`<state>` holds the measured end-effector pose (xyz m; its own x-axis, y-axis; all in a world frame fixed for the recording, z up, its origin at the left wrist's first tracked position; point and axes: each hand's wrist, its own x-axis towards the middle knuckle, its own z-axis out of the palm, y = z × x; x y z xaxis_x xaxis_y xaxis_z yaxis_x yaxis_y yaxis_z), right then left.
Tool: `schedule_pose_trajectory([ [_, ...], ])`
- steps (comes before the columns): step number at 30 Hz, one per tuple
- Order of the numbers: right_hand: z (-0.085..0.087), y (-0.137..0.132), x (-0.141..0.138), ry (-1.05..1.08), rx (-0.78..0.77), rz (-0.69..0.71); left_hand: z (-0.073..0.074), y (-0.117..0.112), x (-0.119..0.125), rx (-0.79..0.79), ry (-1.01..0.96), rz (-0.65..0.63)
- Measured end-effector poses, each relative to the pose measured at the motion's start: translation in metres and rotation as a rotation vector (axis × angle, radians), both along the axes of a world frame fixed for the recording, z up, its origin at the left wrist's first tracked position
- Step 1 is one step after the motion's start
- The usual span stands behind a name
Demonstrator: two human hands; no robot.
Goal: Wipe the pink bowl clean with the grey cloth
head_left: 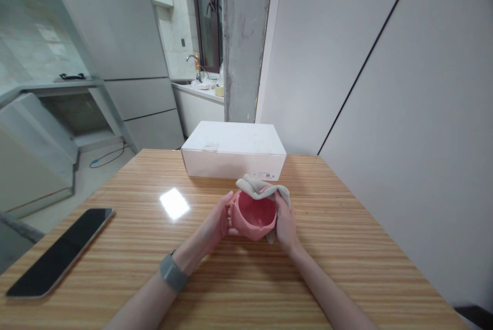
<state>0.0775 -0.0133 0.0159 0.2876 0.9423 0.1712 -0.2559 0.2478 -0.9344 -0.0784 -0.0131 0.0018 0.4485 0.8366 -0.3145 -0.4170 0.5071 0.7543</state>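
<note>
- At the far left, a dark phone lies flat on the wooden table, well apart from your hands and not part of the work.
- Your left forearm wears a grey wristband.
- Your left hand has its fingers curled around the left side of the pink cup, thumb up near the rim, gripping it firmly.
- A closed white box sits behind your hands at the far side of the table, near the cup but not touching it, as far as I can tell.
- The cup is at the middle of the table, between your two hands. It is tilted so its open mouth faces you, and whether its base rests on the wood I cannot tell.
- A grey cloth is draped over the cup's far and right rim, with one end hanging down the right side.
- Your right hand is closed on that cloth, pressing it against the cup's right wall.
- How far along, as a judgement: wiping looks under way at the rim. The cloth covers only the far-right edge. The inside, the near rim and the left side show bare. Whether those parts are already clean or dry cannot be told from here.
</note>
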Motion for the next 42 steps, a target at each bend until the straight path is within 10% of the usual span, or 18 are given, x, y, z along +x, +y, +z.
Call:
schedule_pose_trajectory([
  [10, -0.005, 0.008, 0.006, -0.024, -0.045, 0.182, -0.008, 0.006, -0.004, -0.008, 0.115, 0.044],
  [26, -0.027, -0.003, -0.012, -0.095, 0.192, -0.133, -0.007, -0.004, 0.014, 0.189, -0.109, 0.130],
  [35, -0.001, 0.018, 0.030, -0.124, 0.017, 0.239, -0.012, -0.002, 0.004, 0.087, 0.027, -0.045],
  [42, -0.012, 0.018, 0.026, -0.121, -0.019, 0.253, -0.017, 0.000, 0.006, 0.032, 0.061, 0.049],
])
